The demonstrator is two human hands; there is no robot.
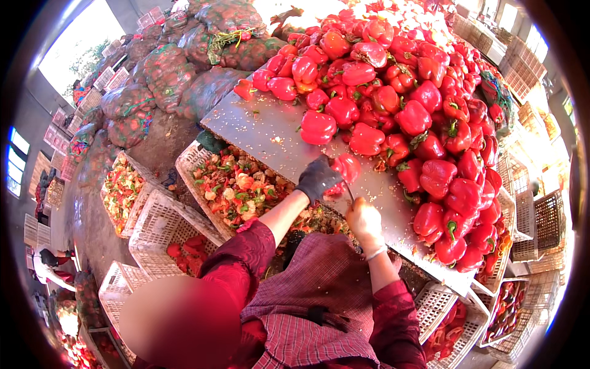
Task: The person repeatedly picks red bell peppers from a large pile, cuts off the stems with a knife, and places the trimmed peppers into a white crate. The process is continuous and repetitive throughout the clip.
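Note:
My left hand [319, 179], in a dark glove, is closed on a red bell pepper [345, 168] above the near edge of the metal tabletop [262, 129]. My right hand [365, 221], in a light glove, grips a knife [349, 191] whose thin blade points up to the pepper. Whether the blade touches or enters the pepper cannot be told. A large heap of whole red bell peppers [410, 115] covers the far and right parts of the tabletop. Pale seeds are scattered over the metal around my hands.
A plastic crate of pepper cores and scraps [239, 184] stands against the table's near left edge. Left of it are a crate with red pepper pieces [156, 221] and another of scraps [122, 198]. Mesh sacks [166, 74] are piled behind. More crates [438, 300] stand right. A person [48, 267] bends at far left.

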